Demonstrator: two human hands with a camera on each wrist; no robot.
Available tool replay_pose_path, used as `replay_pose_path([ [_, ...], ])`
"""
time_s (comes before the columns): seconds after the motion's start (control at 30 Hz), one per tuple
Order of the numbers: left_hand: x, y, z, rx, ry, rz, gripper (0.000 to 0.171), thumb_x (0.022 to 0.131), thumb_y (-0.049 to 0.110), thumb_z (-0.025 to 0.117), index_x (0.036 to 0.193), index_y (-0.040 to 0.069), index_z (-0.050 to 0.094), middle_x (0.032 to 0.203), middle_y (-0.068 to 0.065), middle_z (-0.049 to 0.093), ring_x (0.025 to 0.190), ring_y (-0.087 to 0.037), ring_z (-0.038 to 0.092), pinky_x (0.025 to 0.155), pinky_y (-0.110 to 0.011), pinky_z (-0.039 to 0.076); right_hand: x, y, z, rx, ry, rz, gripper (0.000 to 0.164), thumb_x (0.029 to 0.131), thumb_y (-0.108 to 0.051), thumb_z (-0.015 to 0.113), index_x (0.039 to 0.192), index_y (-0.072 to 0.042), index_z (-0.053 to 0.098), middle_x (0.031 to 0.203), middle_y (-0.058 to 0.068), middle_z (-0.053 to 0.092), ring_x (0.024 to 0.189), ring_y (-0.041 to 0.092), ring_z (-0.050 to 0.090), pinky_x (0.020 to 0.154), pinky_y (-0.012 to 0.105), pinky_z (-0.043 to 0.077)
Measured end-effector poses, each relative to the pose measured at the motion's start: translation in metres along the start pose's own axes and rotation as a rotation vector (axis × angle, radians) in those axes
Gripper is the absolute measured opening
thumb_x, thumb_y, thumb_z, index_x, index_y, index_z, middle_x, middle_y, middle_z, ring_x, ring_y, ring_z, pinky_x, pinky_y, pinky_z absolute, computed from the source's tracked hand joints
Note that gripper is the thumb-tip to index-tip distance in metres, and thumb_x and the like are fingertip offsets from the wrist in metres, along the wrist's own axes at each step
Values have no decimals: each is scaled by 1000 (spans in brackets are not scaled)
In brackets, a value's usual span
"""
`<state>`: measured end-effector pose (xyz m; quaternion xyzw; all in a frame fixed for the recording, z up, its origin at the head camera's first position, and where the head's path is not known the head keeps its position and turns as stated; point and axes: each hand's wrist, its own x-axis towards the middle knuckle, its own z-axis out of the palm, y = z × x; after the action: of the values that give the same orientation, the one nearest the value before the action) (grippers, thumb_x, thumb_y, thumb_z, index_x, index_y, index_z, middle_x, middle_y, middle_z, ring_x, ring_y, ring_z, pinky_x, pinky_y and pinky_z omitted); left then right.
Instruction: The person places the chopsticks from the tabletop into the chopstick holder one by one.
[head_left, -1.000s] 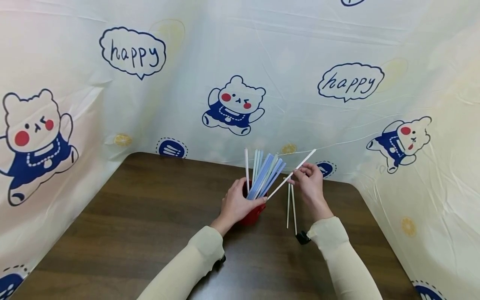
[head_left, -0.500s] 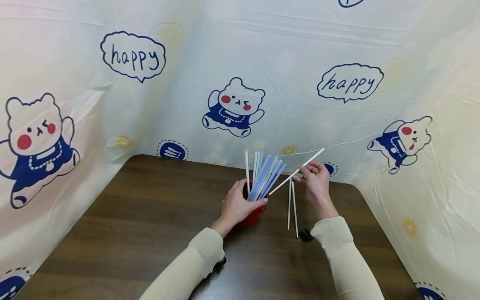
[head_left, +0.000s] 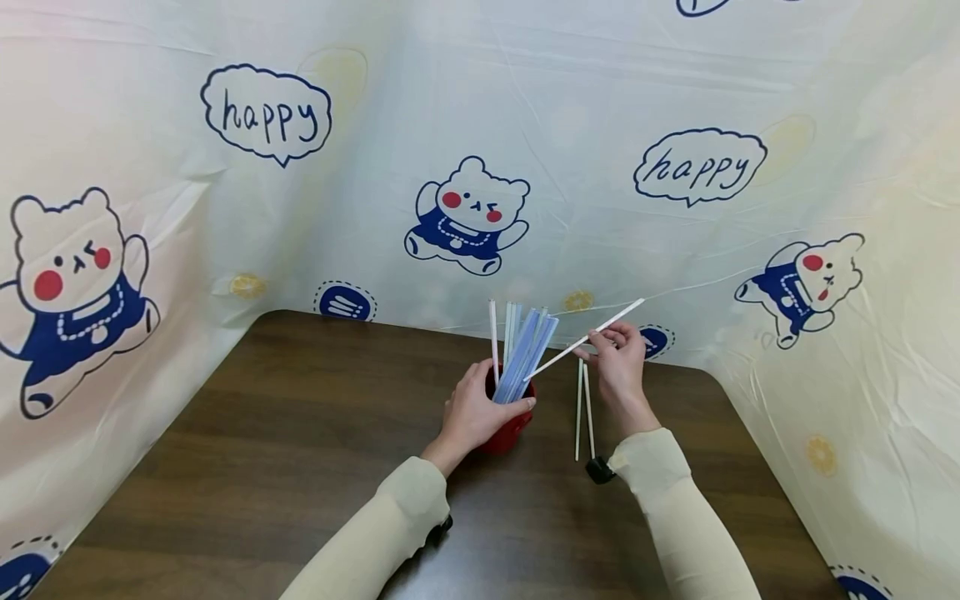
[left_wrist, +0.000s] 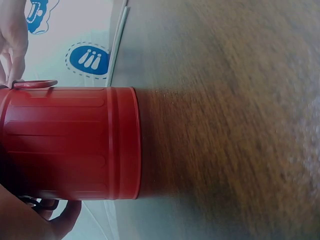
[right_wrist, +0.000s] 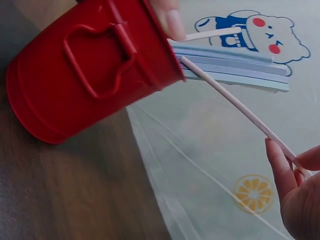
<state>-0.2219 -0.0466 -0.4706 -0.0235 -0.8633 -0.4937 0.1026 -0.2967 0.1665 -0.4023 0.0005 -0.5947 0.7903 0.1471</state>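
Observation:
A small red bucket (head_left: pixel 507 437) with wire side handles stands on the table, and my left hand (head_left: pixel 467 408) grips it round the upper part. Several blue and pale sticks (head_left: pixel 522 354) lean out of its mouth, along with a thin white stick (head_left: pixel 493 337) at the left. My right hand (head_left: pixel 621 367) pinches another thin white stick (right_wrist: pixel 240 106) between thumb and fingers, slanting down to the left. Its lower tip is right at the bucket's rim, against the blue sticks in the right wrist view.
Two thin pale sticks (head_left: pixel 578 417) lie on the brown wooden table (head_left: pixel 300 442) to the right of the bucket, close to my right wrist. A printed cloth (head_left: pixel 577 167) hangs behind the table and along both sides.
My right hand shifted right with its white stick, then came back left, bringing the lower tip to the bucket's rim. The blue sticks now stand closer together, leaning less to the right.

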Motion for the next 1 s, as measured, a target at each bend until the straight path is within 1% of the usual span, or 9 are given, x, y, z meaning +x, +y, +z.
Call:
replay_pose_path([
  [0.17,-1,0,0,-7,-5,-19,84,76,62,81,145,23,52,135,-1,59,117,-24,61,96,-60,50,-1,11,5,4,3,13,29,95,15,56,119,11,40,94,12,49,76,19,65,65,29,61],
  [0.33,0,0,1,-15,-8,-26,84,77,58,82,146,22,51,137,-2,58,120,-26,60,98,-62,48,-3,15,8,-9,-10,10,34,96,14,57,124,13,38,96,12,49,77,19,66,66,29,62],
  [0.43,0,1,0,-11,-10,-29,84,77,59,82,146,22,50,137,-2,59,120,-26,60,99,-62,48,-4,14,10,-24,-23,-35,35,96,14,57,124,11,38,98,12,49,79,18,63,64,29,61],
  [0.57,1,1,-1,-14,-8,-30,85,77,60,82,146,22,50,136,-2,59,119,-26,60,98,-62,48,-7,10,15,-69,-62,-126,40,95,15,57,128,11,36,104,15,49,82,17,63,64,29,61],
  [0.73,1,2,-2,-22,-9,-34,86,76,60,82,146,22,50,136,-3,58,120,-26,60,99,-63,48,-15,10,20,-138,-166,-215,41,94,16,58,129,14,36,107,24,50,79,14,63,67,29,61],
  [0.8,1,1,-2,-21,-11,-39,86,76,59,82,146,22,49,136,-2,58,120,-26,60,99,-63,48,-19,12,20,-195,-230,-243,40,94,16,58,128,14,38,108,28,52,80,14,64,68,26,60],
  [0.9,1,0,-1,-18,-11,-38,85,76,59,82,146,22,50,135,-2,59,118,-26,61,98,-61,49,-32,10,23,-341,-333,-273,35,93,15,61,124,16,45,108,34,55,86,24,65,72,22,58],
  [0.93,1,0,-1,-17,-12,-39,85,76,60,82,146,23,50,135,-2,59,118,-26,61,98,-61,49,-37,8,25,-407,-367,-283,33,93,14,63,122,17,47,108,35,58,88,28,65,73,23,57],
  [1.0,0,-1,0,-21,-17,-39,87,76,62,81,147,23,49,136,-2,58,118,-26,61,99,-61,48,-43,15,23,-522,-427,-288,30,93,8,68,119,14,54,107,32,62,92,33,65,79,32,58],
])
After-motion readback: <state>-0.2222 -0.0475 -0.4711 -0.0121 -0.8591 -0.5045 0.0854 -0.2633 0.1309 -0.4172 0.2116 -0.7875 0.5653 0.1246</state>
